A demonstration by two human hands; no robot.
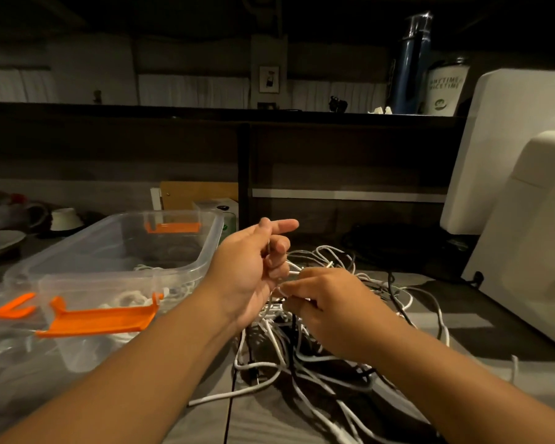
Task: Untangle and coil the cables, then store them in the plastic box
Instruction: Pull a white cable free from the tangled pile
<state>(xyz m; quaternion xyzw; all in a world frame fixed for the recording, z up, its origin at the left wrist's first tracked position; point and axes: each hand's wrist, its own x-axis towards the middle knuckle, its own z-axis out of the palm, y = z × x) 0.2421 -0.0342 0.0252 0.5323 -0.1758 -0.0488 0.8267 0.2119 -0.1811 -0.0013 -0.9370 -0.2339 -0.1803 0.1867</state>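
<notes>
A tangle of white, grey and black cables (305,354) lies on the grey table in front of me. My left hand (253,270) is raised above the tangle, its fingers curled round a thin white cable with the index finger stretched out. Just right of it, my right hand (321,299) pinches the same white cable between thumb and fingertips. A clear plastic box (186,267) with orange latches stands to the left and holds a few coiled white cables (132,296).
The clear lid with an orange latch (13,309) lies under and in front of the box. A white appliance (526,200) stands at the right. Cups and a plate (0,241) sit far left. A dark partition (334,161) rises behind the table.
</notes>
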